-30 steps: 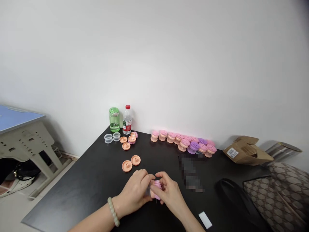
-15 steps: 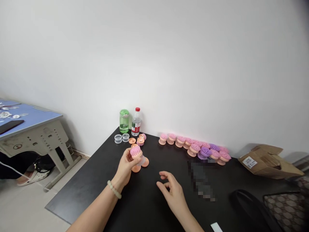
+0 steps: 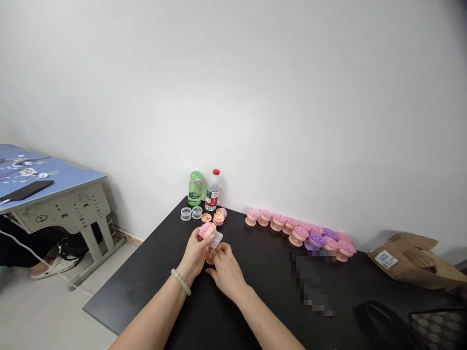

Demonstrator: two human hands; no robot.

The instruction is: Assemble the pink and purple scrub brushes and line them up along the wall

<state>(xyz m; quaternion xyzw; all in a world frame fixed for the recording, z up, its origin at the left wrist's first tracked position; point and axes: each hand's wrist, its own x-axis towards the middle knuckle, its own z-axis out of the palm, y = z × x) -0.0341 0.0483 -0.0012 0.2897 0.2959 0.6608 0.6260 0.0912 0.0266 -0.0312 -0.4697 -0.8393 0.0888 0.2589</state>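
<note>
My left hand (image 3: pixel 195 252), with a beaded bracelet at its wrist, holds a pink bristled brush head (image 3: pixel 206 230) joined to a clear ring (image 3: pixel 216 238). My right hand (image 3: pixel 228 270) reaches in beside it, fingers bent down at the orange round pieces (image 3: pixel 209 256) on the black table; whether it grips one is hidden. Behind the hands lie two clear rings (image 3: pixel 186 214), an orange cap (image 3: pixel 206 218) and pink brush heads with orange undersides (image 3: pixel 218 218). Along the wall at right stands a row of assembled pink and purple brushes (image 3: pixel 299 234).
A green bottle (image 3: pixel 195 188) and a red-capped water bottle (image 3: pixel 212 190) stand at the table's back left corner. A brown paper bag (image 3: pixel 408 260) and a dark patterned bag (image 3: pixel 438 326) lie right. A person's foot shows beneath the blue desk (image 3: pixel 69 170).
My right hand has moved left, from over the bare table to beside my left hand. The clear ring under the held brush head now tilts to the right. The view has shifted slightly.
</note>
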